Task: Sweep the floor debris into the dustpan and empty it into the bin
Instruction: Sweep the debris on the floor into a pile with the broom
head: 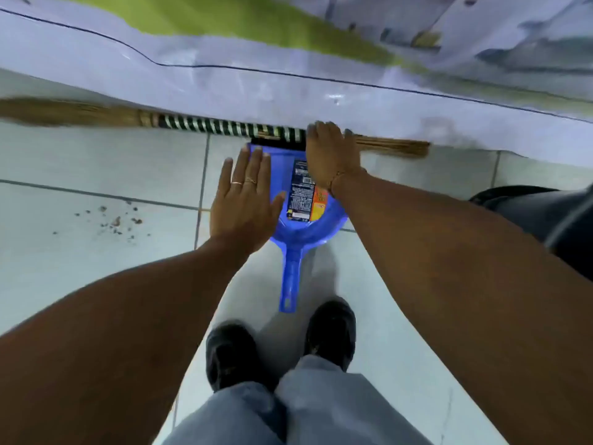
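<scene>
A blue plastic dustpan [296, 232] lies flat on the tiled floor in front of my feet, handle toward me, with a printed label inside it. A grass broom [205, 125] lies crosswise on the floor just beyond the pan, its striped black-and-white handle against a cloth-covered edge and its bristles to the left. My right hand [332, 155] rests over the broom's handle end with the fingers curled around it. My left hand [245, 200] hovers flat over the pan's left side, fingers apart, holding nothing. Small brown debris [117, 221] is scattered on the tile to the left.
A pale lilac cloth with a green patch [224, 75] overhangs the floor along the far side. A dark rounded object [526, 203], only partly seen, stands at the right edge. My black shoes [234, 354] stand just behind the dustpan handle.
</scene>
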Demonstrator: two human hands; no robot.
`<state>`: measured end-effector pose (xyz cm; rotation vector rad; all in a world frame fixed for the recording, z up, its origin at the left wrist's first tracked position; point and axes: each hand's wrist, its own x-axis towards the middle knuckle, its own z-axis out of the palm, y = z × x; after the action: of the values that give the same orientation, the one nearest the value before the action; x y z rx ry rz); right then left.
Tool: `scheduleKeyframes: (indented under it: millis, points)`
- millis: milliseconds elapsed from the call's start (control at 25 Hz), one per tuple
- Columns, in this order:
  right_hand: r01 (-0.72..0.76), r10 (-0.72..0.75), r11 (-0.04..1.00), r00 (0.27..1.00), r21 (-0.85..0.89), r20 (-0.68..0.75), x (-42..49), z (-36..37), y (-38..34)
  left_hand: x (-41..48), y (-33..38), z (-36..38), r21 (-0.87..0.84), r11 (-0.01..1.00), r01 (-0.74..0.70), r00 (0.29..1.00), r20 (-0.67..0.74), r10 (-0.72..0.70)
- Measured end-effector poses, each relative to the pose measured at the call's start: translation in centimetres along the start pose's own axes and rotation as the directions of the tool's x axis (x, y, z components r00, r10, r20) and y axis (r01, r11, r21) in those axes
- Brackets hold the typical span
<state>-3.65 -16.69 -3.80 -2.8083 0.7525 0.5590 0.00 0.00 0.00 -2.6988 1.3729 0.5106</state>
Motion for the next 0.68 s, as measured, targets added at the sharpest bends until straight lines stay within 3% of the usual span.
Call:
scheduleKeyframes:
  millis: [80, 320, 440, 680]
  points:
    - [-0.022, 0.029, 0.999, 0.984, -0.042, 0.178, 2.3, 1.0, -0.2, 1.2, -0.7, 2.6, -0.024, 0.999, 0.033, 0.999, -0.025, -0.033]
    - [0.007, 0.011, 0.993, 0.987, -0.116, 0.158, 5.2, 3.2, 0.0, 3.8, -2.1, 5.1, -0.001, 0.997, 0.079, 0.995, -0.055, -0.079]
    - [0.029, -0.019, 0.997, 0.992, -0.075, 0.126, 3.2, 0.7, -1.2, 2.1, -2.3, 2.9, -0.009, 0.99, 0.14, 0.99, -0.013, -0.141]
    - [0.253, -0.24, 0.966, 0.95, -0.046, 0.199, -5.2, -11.8, -4.4, -6.4, -1.3, -9.4, -0.034, 0.978, 0.205, 0.978, 0.056, -0.203]
